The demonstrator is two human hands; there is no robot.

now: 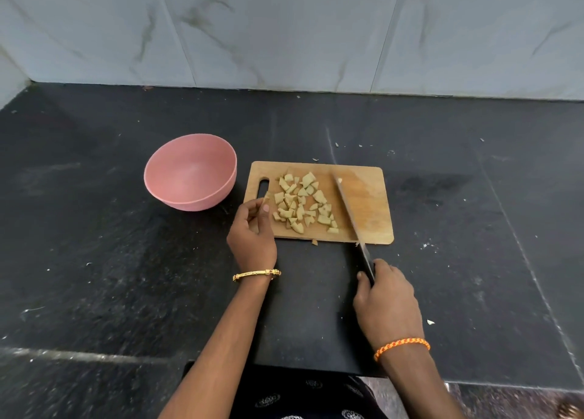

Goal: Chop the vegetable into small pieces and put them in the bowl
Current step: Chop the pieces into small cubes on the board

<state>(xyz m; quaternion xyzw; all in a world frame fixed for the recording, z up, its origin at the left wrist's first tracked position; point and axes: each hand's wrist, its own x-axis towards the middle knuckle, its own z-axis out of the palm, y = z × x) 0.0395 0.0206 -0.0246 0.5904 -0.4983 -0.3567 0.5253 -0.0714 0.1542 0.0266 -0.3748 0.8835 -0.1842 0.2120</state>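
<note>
Several small pale chopped vegetable pieces (301,202) lie in a loose pile on a wooden cutting board (369,197). My left hand (252,229) hovers at the board's left edge and pinches one small piece between thumb and fingertips. A knife (349,211) is gripped by its dark handle in my right hand (387,301), below the board. Its blade lies across the board, just right of the pile. The pink bowl (190,172) stands empty to the left of the board.
The dark stone counter (110,245) carries small scraps and specks around the board. A marbled tile wall (284,30) closes off the back. The counter's front edge runs near my body.
</note>
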